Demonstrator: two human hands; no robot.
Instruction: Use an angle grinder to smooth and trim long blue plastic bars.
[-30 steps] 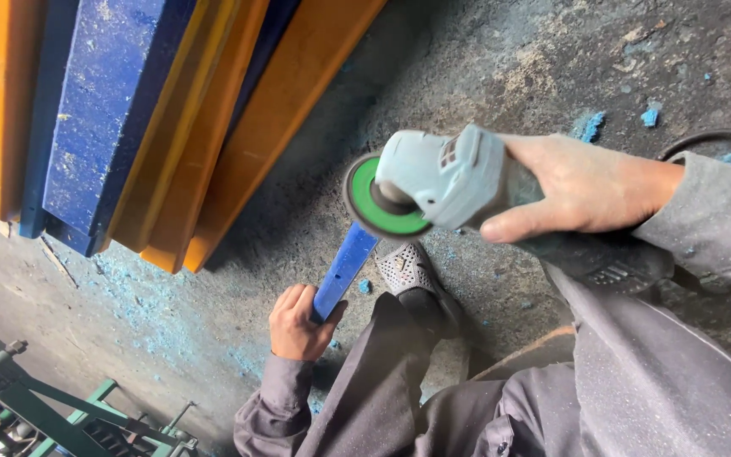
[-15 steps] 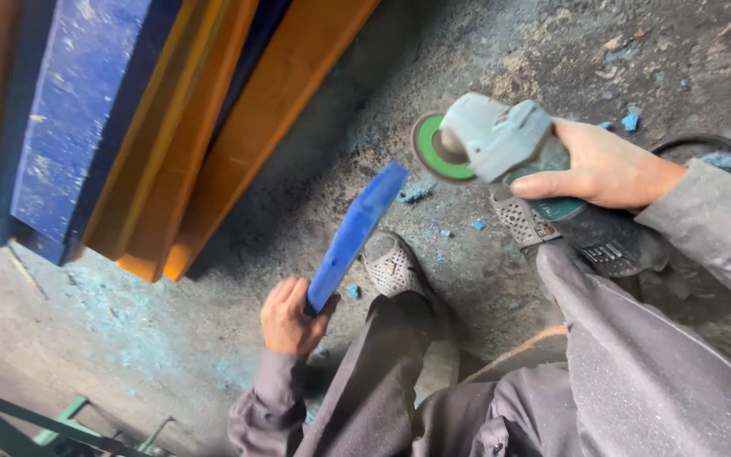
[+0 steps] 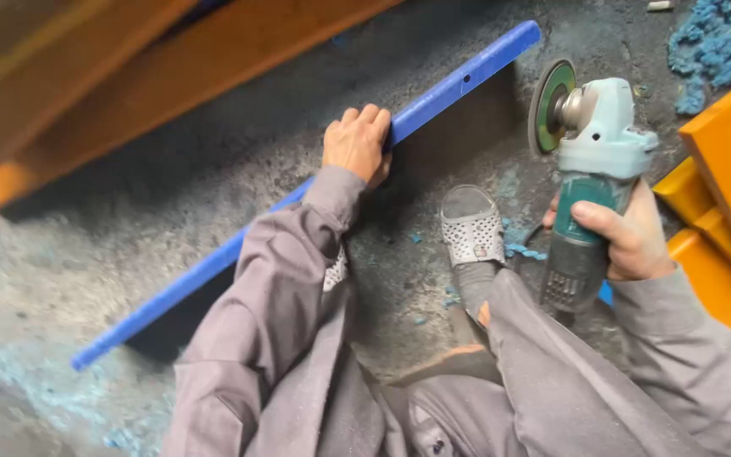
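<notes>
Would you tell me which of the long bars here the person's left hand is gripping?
The blue bar; the left hand grips it mid-length. The orange bars are untouched.

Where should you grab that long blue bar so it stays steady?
Probably near the middle of the blue bar, from above, where the left hand wraps its top edge. It is long, thin and slanted over the floor, so a middle grip should balance both ends. That also stays clear of the grinder in the right hand.

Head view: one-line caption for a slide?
Left hand grips a long blue bar while the right hand holds an angle grinder beside it, above a dusty floor.
</notes>
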